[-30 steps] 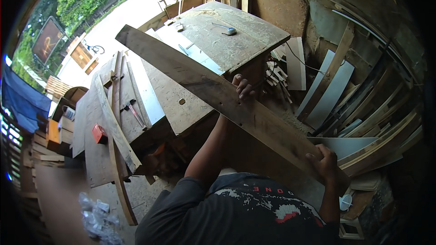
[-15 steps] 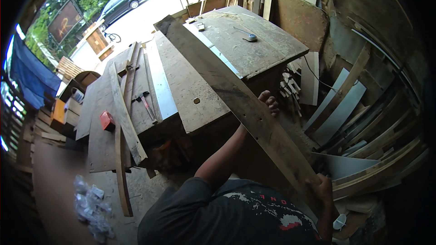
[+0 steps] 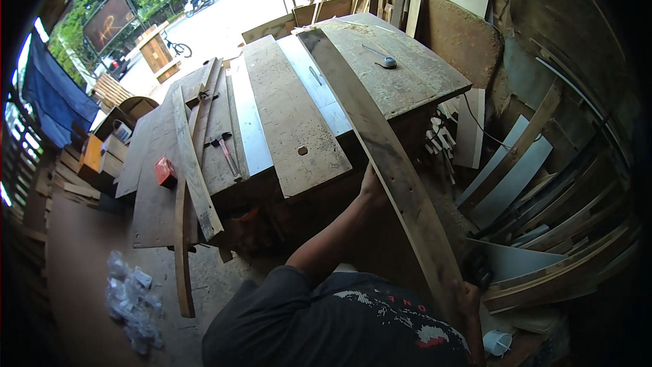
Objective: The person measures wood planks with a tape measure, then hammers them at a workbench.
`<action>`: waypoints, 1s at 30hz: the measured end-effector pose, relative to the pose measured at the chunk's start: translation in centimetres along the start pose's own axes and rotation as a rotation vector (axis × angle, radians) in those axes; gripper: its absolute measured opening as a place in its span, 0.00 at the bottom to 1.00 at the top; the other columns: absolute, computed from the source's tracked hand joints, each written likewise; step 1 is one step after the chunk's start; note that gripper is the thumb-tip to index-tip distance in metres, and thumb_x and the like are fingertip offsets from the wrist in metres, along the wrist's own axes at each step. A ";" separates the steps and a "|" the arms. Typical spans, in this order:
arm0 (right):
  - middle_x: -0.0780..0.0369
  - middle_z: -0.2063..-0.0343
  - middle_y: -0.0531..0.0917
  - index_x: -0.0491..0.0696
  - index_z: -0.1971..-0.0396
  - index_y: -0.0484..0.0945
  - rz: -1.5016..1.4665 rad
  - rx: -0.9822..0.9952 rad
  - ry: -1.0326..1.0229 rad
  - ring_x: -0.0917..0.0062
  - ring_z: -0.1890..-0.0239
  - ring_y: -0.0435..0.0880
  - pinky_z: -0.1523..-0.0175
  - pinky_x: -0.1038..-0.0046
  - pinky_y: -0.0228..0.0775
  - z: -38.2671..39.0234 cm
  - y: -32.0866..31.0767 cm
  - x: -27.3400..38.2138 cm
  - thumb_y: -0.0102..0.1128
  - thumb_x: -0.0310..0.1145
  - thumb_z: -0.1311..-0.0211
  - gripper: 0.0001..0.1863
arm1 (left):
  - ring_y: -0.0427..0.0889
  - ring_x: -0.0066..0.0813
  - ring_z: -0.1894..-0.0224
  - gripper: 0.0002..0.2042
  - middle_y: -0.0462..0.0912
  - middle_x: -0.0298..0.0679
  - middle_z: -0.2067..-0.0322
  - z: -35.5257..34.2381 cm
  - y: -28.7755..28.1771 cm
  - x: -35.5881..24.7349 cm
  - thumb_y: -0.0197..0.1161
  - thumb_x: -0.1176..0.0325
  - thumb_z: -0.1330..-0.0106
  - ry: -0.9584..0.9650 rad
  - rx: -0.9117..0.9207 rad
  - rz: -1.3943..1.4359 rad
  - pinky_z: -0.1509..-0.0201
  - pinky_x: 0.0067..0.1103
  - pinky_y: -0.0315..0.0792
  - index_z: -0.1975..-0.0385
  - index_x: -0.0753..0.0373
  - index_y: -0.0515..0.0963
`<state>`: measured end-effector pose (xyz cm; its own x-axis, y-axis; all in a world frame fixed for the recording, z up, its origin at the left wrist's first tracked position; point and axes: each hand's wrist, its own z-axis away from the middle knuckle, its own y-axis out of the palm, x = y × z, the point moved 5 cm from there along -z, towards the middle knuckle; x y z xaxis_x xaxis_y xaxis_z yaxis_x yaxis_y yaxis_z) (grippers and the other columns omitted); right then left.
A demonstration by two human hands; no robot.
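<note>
Right hand (image 3: 467,297) is down low at the near end of the long plank (image 3: 380,156), fingers apparently wrapped round its edge though the rim distortion makes that hard to call, while the left hand (image 3: 373,187) is closed on the plank's left edge about midway, probably to steady the length. The far end rests on the worn wooden surface (image 3: 285,122), with a tape measure (image 3: 388,62) beyond and a hammer (image 3: 226,149) and small red box (image 3: 165,172) off left.
</note>
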<state>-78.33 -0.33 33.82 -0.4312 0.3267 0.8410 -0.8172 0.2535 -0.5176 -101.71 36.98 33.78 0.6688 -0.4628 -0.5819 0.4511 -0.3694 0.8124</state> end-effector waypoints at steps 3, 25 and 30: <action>0.54 0.87 0.73 0.39 0.83 0.72 0.165 -0.092 0.012 0.76 0.81 0.73 0.74 0.65 0.62 1.3 -0.2 -1.3 0.63 0.57 0.43 0.31 | 0.68 0.43 0.38 0.36 0.72 0.46 0.41 4.3 3.3 -0.5 0.49 0.37 0.33 -0.239 0.007 0.258 0.33 0.41 0.58 0.38 0.64 0.66; 0.47 0.77 0.80 0.42 0.78 0.79 0.375 0.015 0.195 0.48 0.69 0.81 0.66 0.58 0.69 1.7 1.6 -1.9 0.56 0.60 0.41 0.30 | 0.71 0.39 0.47 0.25 0.72 0.44 0.45 6.8 -7.7 4.0 0.56 0.47 0.32 -0.397 -0.565 -0.300 0.44 0.34 0.67 0.44 0.60 0.70; 0.46 0.77 0.80 0.42 0.76 0.79 0.354 0.050 0.263 0.48 0.69 0.81 0.65 0.57 0.70 1.6 2.0 -1.7 0.56 0.60 0.41 0.30 | 0.76 0.36 0.53 0.19 0.75 0.42 0.53 8.4 -8.4 0.8 0.57 0.51 0.33 -0.100 -0.745 -0.730 0.49 0.34 0.70 0.53 0.61 0.72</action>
<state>-79.88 -1.86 31.65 -0.5810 0.6077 0.5414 -0.6572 0.0420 -0.7525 -109.94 32.99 26.17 0.0511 -0.4045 -0.9131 0.9981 -0.0121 0.0612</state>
